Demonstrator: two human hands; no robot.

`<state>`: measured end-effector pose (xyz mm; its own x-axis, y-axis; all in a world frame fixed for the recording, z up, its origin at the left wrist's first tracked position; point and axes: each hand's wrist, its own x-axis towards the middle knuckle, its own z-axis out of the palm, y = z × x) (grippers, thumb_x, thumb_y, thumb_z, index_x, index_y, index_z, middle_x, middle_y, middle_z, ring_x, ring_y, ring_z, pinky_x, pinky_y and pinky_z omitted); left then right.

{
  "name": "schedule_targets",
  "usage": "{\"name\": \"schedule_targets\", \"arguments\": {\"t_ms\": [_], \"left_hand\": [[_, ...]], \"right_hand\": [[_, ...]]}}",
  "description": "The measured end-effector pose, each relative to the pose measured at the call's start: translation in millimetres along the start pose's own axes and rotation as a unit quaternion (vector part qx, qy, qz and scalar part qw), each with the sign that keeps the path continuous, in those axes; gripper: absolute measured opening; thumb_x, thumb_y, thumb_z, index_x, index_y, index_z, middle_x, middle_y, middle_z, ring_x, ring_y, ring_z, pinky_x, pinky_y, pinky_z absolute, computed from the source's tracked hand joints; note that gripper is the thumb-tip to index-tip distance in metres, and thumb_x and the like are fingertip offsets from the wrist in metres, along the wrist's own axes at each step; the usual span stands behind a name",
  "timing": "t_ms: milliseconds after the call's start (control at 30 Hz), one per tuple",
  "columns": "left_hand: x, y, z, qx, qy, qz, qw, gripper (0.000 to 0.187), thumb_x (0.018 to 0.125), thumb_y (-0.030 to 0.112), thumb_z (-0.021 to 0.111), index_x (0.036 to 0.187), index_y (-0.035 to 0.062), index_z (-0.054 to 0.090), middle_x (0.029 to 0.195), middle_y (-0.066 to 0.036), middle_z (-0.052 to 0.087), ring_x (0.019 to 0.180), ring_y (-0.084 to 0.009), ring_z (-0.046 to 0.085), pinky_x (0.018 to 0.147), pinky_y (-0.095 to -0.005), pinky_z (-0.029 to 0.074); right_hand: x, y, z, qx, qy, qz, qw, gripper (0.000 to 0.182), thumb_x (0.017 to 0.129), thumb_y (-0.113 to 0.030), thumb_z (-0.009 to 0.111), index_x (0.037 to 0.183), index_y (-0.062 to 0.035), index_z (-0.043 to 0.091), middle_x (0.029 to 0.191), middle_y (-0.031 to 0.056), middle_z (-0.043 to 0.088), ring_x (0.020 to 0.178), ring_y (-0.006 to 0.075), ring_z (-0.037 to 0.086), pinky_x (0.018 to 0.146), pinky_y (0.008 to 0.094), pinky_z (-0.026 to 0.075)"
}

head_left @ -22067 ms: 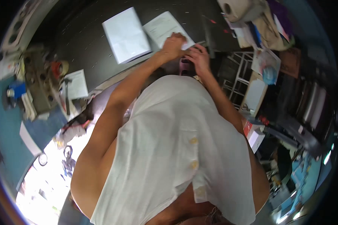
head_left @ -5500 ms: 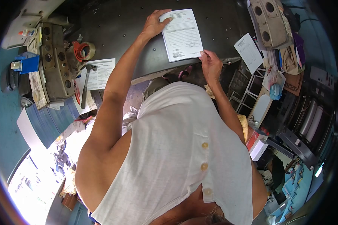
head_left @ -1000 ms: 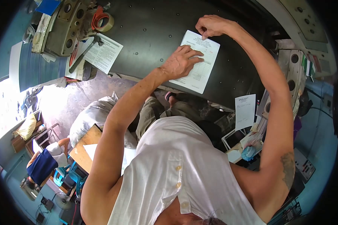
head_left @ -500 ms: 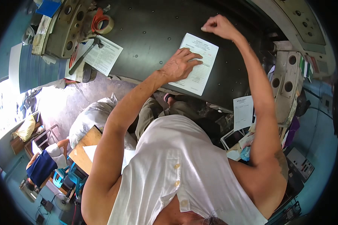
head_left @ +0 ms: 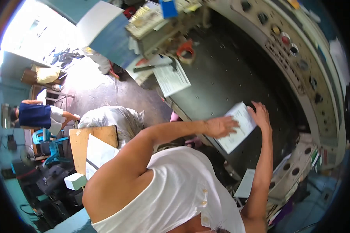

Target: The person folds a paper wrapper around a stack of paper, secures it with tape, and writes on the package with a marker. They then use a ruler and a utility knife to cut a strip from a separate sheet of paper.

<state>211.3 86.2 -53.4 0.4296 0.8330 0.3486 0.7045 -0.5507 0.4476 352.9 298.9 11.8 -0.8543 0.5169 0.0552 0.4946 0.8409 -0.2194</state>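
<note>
A thin stack of printed white forms (head_left: 243, 126) lies on the dark metal machine table (head_left: 229, 77). My left hand (head_left: 221, 126) rests flat on the near part of the stack, fingers spread. My right hand (head_left: 260, 115) touches the stack's far right edge with open fingers. Neither hand grips anything. My white sleeveless shirt fills the bottom of the view.
A roll of tape (head_left: 186, 50), a hammer (head_left: 153, 67) and another printed sheet (head_left: 173, 77) lie at the table's left end. A control panel with buttons (head_left: 287, 39) runs along the far side. A seated person (head_left: 37, 115), a stuffed sack (head_left: 112, 118) and a wooden board (head_left: 91, 139) are on the floor side.
The view has swung round sharply. My right hand has come down from above the stack's far corner to its right edge; my left hand stays pressed on the forms.
</note>
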Motion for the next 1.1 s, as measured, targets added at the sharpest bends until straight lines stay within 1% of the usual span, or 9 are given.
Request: {"name": "schedule_targets", "arguments": {"t_ms": [67,233,333,433,633,867,967,1067,1100], "left_hand": [[-14.5,-0.7,-1.2,-0.049,0.010,0.010,0.999,0.042,0.089,0.020,0.059,0.129,0.0069,0.058,0.147,-0.015,0.042,0.141,-0.0303,0.034,0.119,-0.0495,0.024],[-47.8,-10.7,-7.5,-0.205,0.014,0.053,0.977,0.045,0.091,0.024,0.060,0.130,0.0023,0.053,0.148,-0.018,0.040,0.145,-0.0334,0.027,0.120,-0.0490,0.021],[-54.3,-19.5,-19.6,-0.214,-0.015,0.086,0.973,0.050,0.090,0.028,0.061,0.131,0.0018,0.052,0.148,-0.018,0.039,0.146,-0.0329,0.025,0.121,-0.0480,0.021],[-57.5,-33.1,-16.6,-0.175,-0.052,0.122,0.976,0.059,0.085,0.031,0.065,0.137,0.0076,0.051,0.152,-0.013,0.036,0.148,-0.0285,0.021,0.121,-0.0549,0.016],[-52.7,-45.1,-27.6,-0.107,-0.106,0.167,0.974,0.070,0.080,0.034,0.067,0.144,0.0167,0.046,0.156,-0.008,0.033,0.150,-0.0249,0.018,0.118,-0.0641,0.010],[-53.4,-53.1,-39.0,-0.128,-0.142,0.175,0.966,0.076,0.075,0.027,0.072,0.145,0.0193,0.045,0.159,-0.005,0.028,0.151,-0.0228,0.013,0.117,-0.0668,0.008],[-54.5,-54.3,-36.3,-0.139,-0.145,0.169,0.965,0.076,0.073,0.021,0.068,0.145,0.0183,0.045,0.160,-0.005,0.027,0.151,-0.0218,0.013,0.117,-0.0674,0.008],[-53.2,-54.3,-25.8,-0.119,-0.126,0.170,0.970,0.078,0.073,0.025,0.074,0.145,0.0210,0.045,0.159,-0.003,0.029,0.151,-0.0217,0.014,0.115,-0.0692,0.011],[-52.1,-53.5,-20.2,-0.116,-0.121,0.170,0.971,0.078,0.073,0.026,0.075,0.145,0.0215,0.045,0.159,-0.003,0.030,0.150,-0.0221,0.015,0.115,-0.0697,0.011]], "right_hand": [[28.5,-47.0,-30.8,0.130,-0.019,0.062,0.989,0.044,0.090,-0.030,0.067,0.122,-0.0001,0.063,0.114,0.0158,0.065,0.103,0.0329,0.064,0.087,0.0391,0.050],[114.6,-198.4,-97.8,0.460,0.054,-0.027,0.886,0.030,0.086,-0.009,0.073,0.114,-0.0004,0.068,0.106,0.0074,0.065,0.093,0.0132,0.064,0.081,0.0272,0.052],[195.6,-259.8,-119.9,0.543,0.066,-0.010,0.837,0.026,0.089,-0.018,0.072,0.106,0.0013,0.071,0.092,0.0027,0.067,0.080,0.0097,0.061,0.074,0.0230,0.048],[277.3,-305.2,-125.6,0.552,0.068,0.047,0.829,0.034,0.088,-0.034,0.072,0.095,-0.0008,0.071,0.089,0.0012,0.065,0.083,0.0114,0.056,0.076,0.0303,0.046],[352.1,-347.5,-112.7,0.496,0.044,0.160,0.852,0.026,0.083,-0.027,0.074,0.093,-0.0039,0.072,0.089,0.0039,0.064,0.090,0.0165,0.056,0.082,0.0402,0.041],[362.3,-355.3,-112.8,0.522,0.116,0.226,0.814,0.028,0.078,-0.018,0.073,0.092,0.0057,0.069,0.103,0.0171,0.067,0.107,0.0222,0.055,0.095,0.0413,0.038],[350.8,-360.5,-123.6,0.465,0.091,0.223,0.852,0.032,0.080,-0.028,0.074,0.100,-0.0043,0.066,0.096,0.0033,0.061,0.101,0.0158,0.049,0.088,0.0376,0.038],[323.2,-385.9,-136.8,0.488,0.152,0.214,0.832,0.029,0.078,-0.015,0.070,0.089,0.0112,0.067,0.097,0.0192,0.069,0.100,0.0230,0.060,0.092,0.0337,0.042],[322.1,-381.5,-132.6,0.474,0.137,0.215,0.843,0.025,0.079,-0.017,0.071,0.086,0.0074,0.067,0.089,0.0132,0.064,0.092,0.0199,0.056,0.085,0.0336,0.041]]}}
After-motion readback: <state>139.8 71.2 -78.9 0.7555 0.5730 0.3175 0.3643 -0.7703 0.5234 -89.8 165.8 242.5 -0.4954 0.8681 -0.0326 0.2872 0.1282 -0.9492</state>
